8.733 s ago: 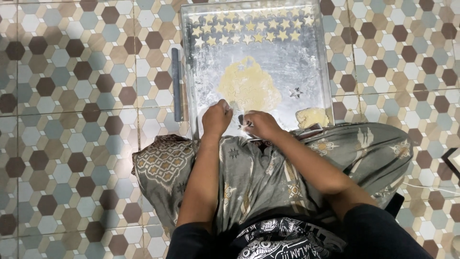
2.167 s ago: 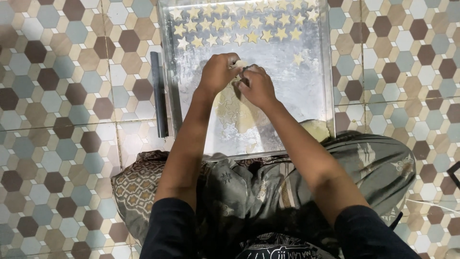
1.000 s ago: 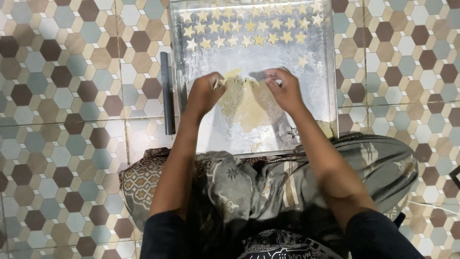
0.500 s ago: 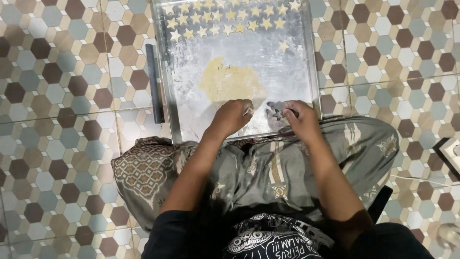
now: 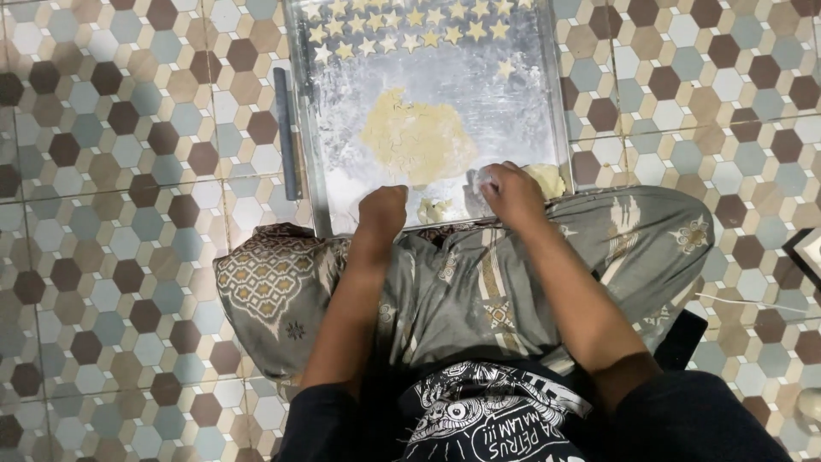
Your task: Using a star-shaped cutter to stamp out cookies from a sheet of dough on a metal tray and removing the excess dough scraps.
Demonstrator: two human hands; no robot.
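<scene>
On the tiled floor [image 5: 120,171], just off the left edge of the metal tray [image 5: 513,103], a long dark rod [image 5: 287,133] lies parallel to that edge. The tray is dusted with flour. Along its far edge sit rows of small star-shaped dough cut-outs [image 5: 402,30], with one more star [image 5: 506,68] lying apart toward the right edge. In the middle of the tray is a flat sheet of rolled dough [image 5: 416,137], pale yellow and ragged at its rim.

At the near edge of the tray the left hand [image 5: 382,211] rests with its fingers curled under; whether it holds anything cannot be told. Just right of it, also at the near edge, lies a small scrap of dough [image 5: 434,210]. Further right, the right hand [image 5: 510,192] is closed around a small pale object at its fingertips, too hidden to make out its shape, right beside the near rim of the rolled dough. A lump of dough [image 5: 547,180] sits at the tray's near right corner, touching that hand. The person's lap is covered by a grey patterned cloth [image 5: 479,282].
</scene>
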